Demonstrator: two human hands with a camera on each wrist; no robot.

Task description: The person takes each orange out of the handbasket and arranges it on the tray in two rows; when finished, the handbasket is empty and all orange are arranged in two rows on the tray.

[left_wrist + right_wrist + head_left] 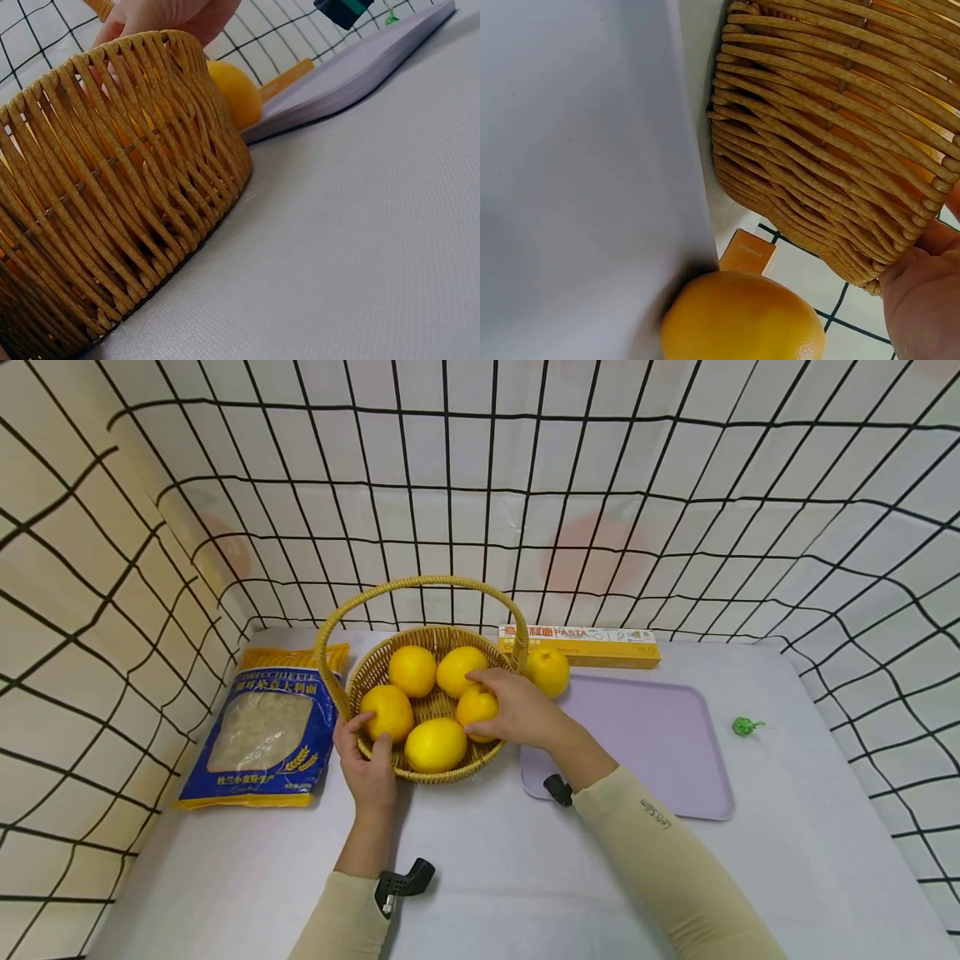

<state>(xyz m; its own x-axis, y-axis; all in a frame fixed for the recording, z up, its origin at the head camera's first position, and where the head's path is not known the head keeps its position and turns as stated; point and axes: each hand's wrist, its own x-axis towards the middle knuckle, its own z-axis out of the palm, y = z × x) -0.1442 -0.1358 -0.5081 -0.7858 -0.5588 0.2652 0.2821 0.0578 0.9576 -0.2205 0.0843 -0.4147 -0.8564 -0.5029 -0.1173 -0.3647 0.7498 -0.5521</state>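
A round wicker basket (429,777) with a tall hoop handle holds several yellow-orange fruits. My left hand (371,781) reaches over its near left rim, with thumb and forefinger against an orange (388,710). From the right side, my right hand (517,706) grips another orange (474,707) between thumb and fingers, partly covering it. A lemon (435,747) lies at the front between the two hands. Two more oranges sit at the back of the basket. In the right wrist view, part of the right hand (926,300) shows by the rim; the basket's weave hides the grasp.
Outside the basket, one yellow fruit (549,672) rests by the lilac tray (637,739). An orange pasta box (600,649) lies behind. The blue orecchiette bag (258,727) is left of the basket. A small green item (744,727) lies right. Black wire mesh (450,489) surrounds the table.
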